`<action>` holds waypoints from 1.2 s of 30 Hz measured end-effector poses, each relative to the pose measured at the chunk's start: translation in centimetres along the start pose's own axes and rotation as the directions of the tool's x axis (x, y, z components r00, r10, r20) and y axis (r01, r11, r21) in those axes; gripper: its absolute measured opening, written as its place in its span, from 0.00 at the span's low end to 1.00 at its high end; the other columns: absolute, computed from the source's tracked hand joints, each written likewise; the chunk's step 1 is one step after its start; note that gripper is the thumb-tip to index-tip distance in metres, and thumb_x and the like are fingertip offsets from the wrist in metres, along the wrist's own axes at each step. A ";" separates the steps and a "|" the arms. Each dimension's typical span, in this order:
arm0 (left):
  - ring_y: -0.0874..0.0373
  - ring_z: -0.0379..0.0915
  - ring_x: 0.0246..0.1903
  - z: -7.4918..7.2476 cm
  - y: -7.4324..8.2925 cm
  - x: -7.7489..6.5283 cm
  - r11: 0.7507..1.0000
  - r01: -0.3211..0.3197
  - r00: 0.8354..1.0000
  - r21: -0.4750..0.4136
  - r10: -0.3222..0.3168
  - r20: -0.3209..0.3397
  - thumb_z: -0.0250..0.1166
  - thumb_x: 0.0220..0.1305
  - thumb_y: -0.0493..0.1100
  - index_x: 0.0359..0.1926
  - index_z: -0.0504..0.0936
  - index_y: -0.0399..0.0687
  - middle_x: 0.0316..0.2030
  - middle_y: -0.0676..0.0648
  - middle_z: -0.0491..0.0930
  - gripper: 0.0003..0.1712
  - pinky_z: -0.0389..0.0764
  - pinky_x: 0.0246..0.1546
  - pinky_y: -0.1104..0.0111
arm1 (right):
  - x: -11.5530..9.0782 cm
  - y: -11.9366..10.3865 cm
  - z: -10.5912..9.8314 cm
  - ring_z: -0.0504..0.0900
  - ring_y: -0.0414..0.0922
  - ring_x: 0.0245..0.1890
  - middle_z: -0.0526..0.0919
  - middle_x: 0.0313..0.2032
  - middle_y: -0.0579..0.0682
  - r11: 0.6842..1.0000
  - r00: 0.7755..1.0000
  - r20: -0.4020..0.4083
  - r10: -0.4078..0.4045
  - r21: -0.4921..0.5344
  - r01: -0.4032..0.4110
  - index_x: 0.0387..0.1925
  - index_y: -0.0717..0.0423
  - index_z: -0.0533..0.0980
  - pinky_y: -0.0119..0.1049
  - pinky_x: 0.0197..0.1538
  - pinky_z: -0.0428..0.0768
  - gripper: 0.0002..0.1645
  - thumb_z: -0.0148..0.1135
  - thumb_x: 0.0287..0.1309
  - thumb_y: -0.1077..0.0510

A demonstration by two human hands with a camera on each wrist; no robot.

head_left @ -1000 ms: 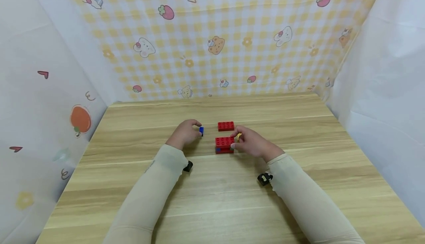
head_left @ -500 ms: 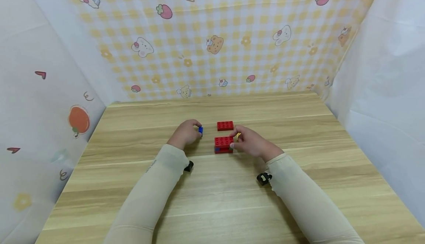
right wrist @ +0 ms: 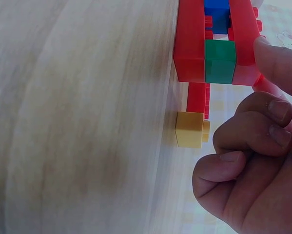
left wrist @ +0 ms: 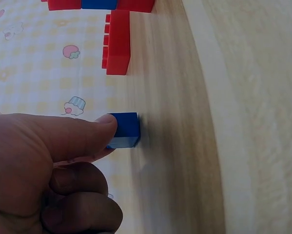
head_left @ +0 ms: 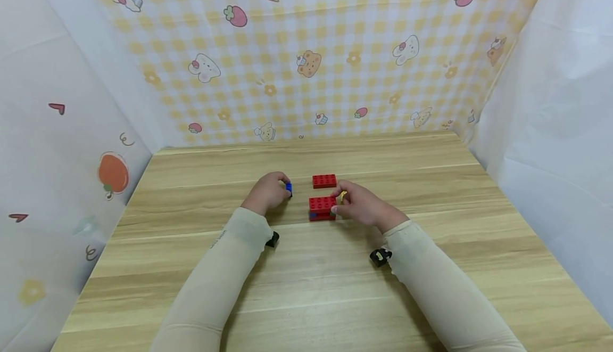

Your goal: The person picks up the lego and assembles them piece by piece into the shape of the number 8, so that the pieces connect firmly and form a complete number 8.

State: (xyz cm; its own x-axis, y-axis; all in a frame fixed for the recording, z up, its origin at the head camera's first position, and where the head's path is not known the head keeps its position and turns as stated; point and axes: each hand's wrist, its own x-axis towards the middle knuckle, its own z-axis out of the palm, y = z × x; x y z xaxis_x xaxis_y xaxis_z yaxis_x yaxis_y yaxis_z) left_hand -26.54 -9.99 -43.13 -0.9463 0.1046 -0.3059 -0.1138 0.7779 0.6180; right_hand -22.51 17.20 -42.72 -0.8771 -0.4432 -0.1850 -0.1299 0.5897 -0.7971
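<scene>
My left hand (head_left: 267, 193) pinches a small blue brick (left wrist: 127, 127) between thumb and forefinger, while the other fingers curl into the palm. At the table's middle stands a block stack (head_left: 322, 203): an upper red brick (right wrist: 244, 53) and a lower red brick (right wrist: 189, 46), with a green brick (right wrist: 220, 61) and a blue one (right wrist: 217, 14) between them. Thumb and forefinger of my right hand (head_left: 363, 206) pinch the right end of the upper red brick. The right forefinger is partly hidden in the right wrist view.
Behind the stack a loose red brick (head_left: 324, 181) lies studs up. A yellow brick (right wrist: 189, 129) sits beside the stack, half hidden by the right hand in the head view. The wooden table (head_left: 306, 288) meets a patterned cloth (head_left: 287, 75) at the back.
</scene>
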 end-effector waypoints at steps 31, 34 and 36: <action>0.53 0.68 0.29 -1.1 2.7 -4.2 0.988 -0.122 0.991 -0.099 0.127 0.043 0.68 0.74 0.47 0.58 0.81 0.52 0.35 0.45 0.75 0.15 0.72 0.29 0.64 | -0.1 -0.4 0.0 0.68 0.43 0.24 0.71 0.23 0.47 1.000 1.000 0.010 0.002 0.015 -0.002 0.54 0.54 0.74 0.35 0.31 0.70 0.16 0.68 0.70 0.59; 0.54 0.66 0.25 -1.0 3.1 -4.7 0.985 -0.130 0.990 -0.116 0.136 0.049 0.68 0.74 0.48 0.59 0.82 0.53 0.30 0.46 0.73 0.16 0.69 0.26 0.65 | -0.1 -0.5 0.0 0.69 0.43 0.24 0.71 0.23 0.47 1.000 1.000 0.006 -0.001 0.012 0.001 0.54 0.54 0.74 0.35 0.31 0.70 0.15 0.68 0.70 0.59; 0.55 0.65 0.24 -0.9 3.3 -5.0 0.983 -0.141 0.988 -0.118 0.148 0.050 0.68 0.73 0.49 0.59 0.82 0.53 0.29 0.47 0.73 0.17 0.69 0.26 0.65 | -0.1 -0.4 0.1 0.69 0.43 0.24 0.71 0.23 0.47 1.000 1.000 0.004 -0.002 0.013 0.002 0.53 0.54 0.74 0.35 0.31 0.70 0.16 0.68 0.70 0.59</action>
State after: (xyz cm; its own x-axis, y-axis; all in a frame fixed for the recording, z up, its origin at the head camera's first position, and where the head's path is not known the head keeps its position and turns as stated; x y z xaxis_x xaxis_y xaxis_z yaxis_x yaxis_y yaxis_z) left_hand -22.48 -8.48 -38.86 -0.9363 0.2496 -0.2470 -0.0140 0.6764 0.7364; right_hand -22.37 16.92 -42.39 -0.8752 -0.4467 -0.1858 -0.1252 0.5801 -0.8048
